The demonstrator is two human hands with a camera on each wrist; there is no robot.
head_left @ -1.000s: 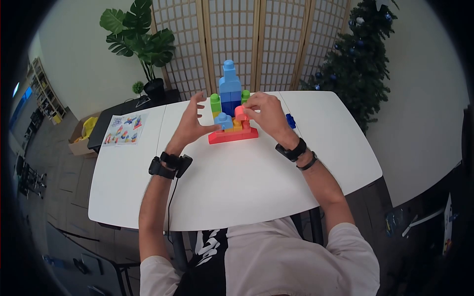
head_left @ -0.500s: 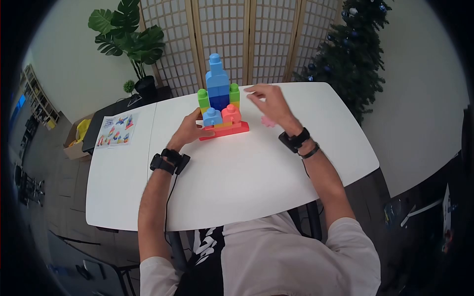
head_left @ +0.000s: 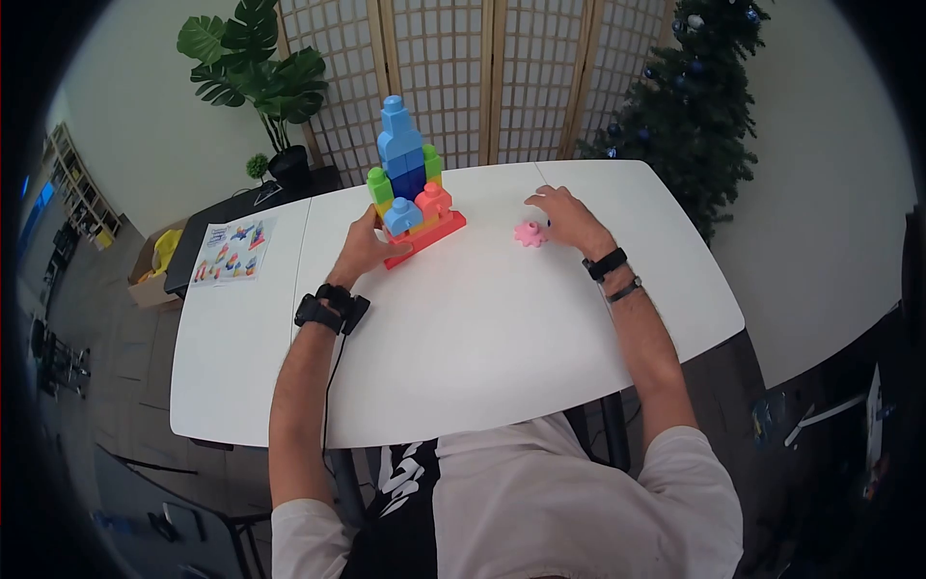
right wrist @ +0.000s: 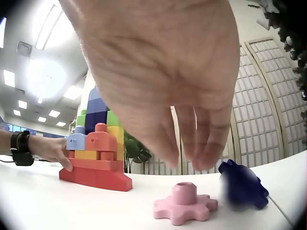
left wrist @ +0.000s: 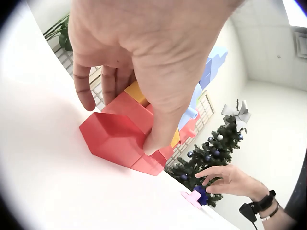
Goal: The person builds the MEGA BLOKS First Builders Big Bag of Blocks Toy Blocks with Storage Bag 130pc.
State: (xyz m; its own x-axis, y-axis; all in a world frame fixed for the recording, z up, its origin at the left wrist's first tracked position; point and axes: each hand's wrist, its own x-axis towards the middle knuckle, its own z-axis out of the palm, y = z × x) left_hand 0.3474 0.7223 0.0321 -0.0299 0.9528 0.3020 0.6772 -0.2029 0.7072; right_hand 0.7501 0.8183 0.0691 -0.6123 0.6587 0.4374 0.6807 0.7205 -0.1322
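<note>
A tower of building blocks (head_left: 401,145) stands on a red boat-shaped base (head_left: 434,237), with blue blocks up the middle and green ones at the sides. My left hand (head_left: 362,249) grips the base's left end, thumb in front and fingers behind, as the left wrist view shows. In front sit a light blue block (head_left: 402,216) and a coral block (head_left: 434,200). To the right, my right hand (head_left: 571,220) hovers with loosely bent fingers over a pink gear (right wrist: 184,203) and a dark blue gear (right wrist: 242,187). That hand mostly hides the blue gear in the head view.
A printed sheet of block pictures (head_left: 231,253) lies at the left of the white table (head_left: 482,338). Behind stand a folding screen (head_left: 444,77), a potted plant (head_left: 289,169) and a decorated tree (head_left: 666,125). A cable (head_left: 330,396) trails from the left wrist's camera.
The coral block was let go on the tower's front right. My left hand took hold of the base, and the tower shifted left and turned. My right hand moved right to the gears.
</note>
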